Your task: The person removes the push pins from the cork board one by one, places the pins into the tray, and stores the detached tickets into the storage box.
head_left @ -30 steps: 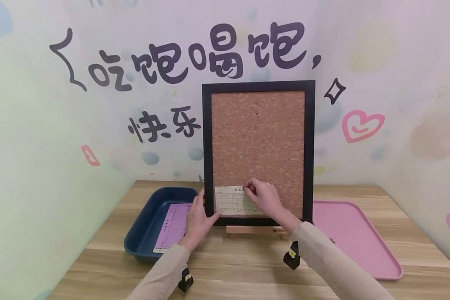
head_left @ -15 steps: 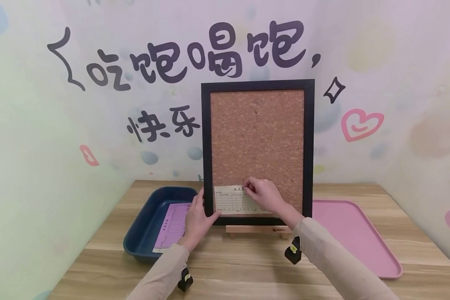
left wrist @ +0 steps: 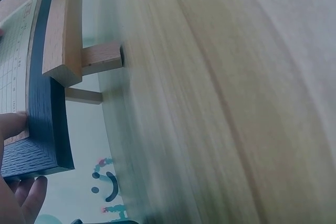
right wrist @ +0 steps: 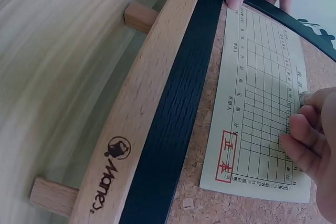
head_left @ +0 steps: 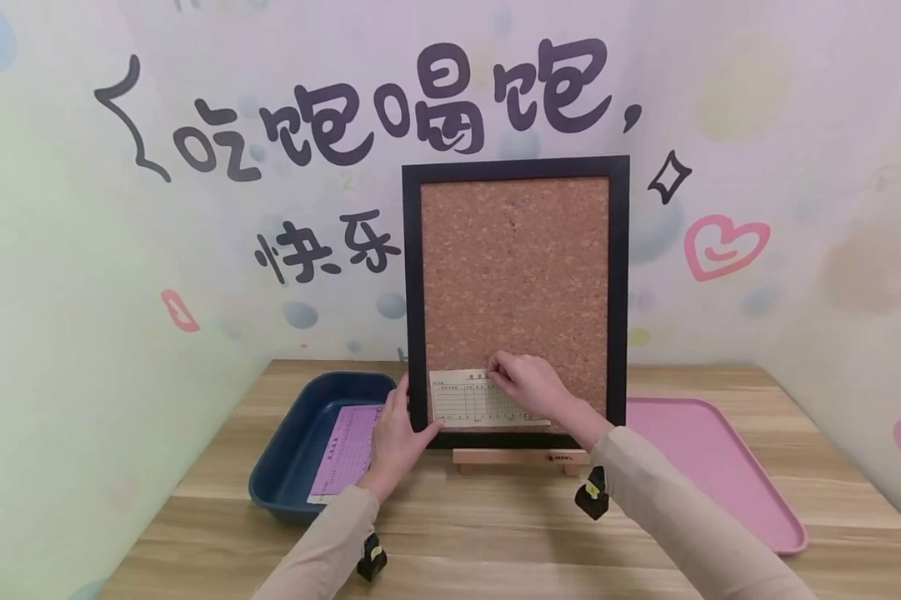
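A cork board in a black frame stands upright on a wooden easel. Low on its left side lies a printed receipt form, flat against the cork. My left hand grips the frame's lower left edge, the thumb on the form's corner and the fingers behind the frame. At the form's top edge my right hand pinches a small pushpin, mostly hidden by the fingertips, against paper and cork. The right wrist view shows the form's red-stamped end uncovered.
On the left stands a deep blue tray with purple printed slips in it. A pink tray lies to the right, partly behind the right sleeve. The wooden table meets a decorated wall at the back.
The right forearm has tilted and shifted slightly, with the fingertips staying at the form's top edge. The left hand keeps its hold on the frame.
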`<state>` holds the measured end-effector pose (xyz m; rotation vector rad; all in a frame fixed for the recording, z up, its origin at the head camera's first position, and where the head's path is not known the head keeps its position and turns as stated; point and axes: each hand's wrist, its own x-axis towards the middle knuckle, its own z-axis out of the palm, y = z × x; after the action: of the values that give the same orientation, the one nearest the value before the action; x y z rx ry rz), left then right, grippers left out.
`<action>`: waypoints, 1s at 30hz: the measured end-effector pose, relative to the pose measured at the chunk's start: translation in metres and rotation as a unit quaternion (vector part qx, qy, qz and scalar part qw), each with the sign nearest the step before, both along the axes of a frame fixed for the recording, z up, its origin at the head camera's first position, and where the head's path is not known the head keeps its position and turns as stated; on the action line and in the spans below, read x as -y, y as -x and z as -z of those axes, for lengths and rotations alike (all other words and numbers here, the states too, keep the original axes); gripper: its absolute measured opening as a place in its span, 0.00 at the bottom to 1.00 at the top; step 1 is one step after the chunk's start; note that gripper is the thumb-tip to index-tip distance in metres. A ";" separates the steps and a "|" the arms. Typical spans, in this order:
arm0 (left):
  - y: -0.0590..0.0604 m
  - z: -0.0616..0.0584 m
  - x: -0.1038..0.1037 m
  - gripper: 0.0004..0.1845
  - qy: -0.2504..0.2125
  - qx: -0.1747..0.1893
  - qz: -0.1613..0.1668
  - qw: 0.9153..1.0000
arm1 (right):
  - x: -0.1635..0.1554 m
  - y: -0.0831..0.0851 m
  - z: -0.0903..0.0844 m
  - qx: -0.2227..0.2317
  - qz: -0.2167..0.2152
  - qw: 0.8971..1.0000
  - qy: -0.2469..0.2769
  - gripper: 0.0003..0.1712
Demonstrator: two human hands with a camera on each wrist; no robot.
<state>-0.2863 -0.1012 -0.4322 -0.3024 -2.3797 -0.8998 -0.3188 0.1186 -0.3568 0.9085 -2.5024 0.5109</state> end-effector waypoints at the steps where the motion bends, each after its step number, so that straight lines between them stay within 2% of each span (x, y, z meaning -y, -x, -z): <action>1: 0.000 0.000 0.000 0.47 0.001 0.002 -0.001 1.000 | 0.000 0.000 -0.001 0.006 0.000 1.000 -0.003 0.03; 9: -0.001 -0.001 0.000 0.47 -0.004 0.001 0.002 1.000 | -0.006 -0.002 -0.003 0.065 -0.020 0.997 0.030 0.03; 22: -0.002 -0.002 0.000 0.47 0.007 -0.006 -0.002 1.000 | -0.019 -0.005 0.008 0.077 -0.025 0.994 0.078 0.05; 30: 0.001 -0.005 0.003 0.45 0.023 -0.033 -0.006 0.999 | -0.027 -0.010 0.012 0.090 -0.022 0.992 0.086 0.02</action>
<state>-0.2869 -0.1046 -0.4277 -0.3312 -2.3421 -0.8185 -0.3092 0.1460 -0.3690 0.8873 -2.5525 0.8433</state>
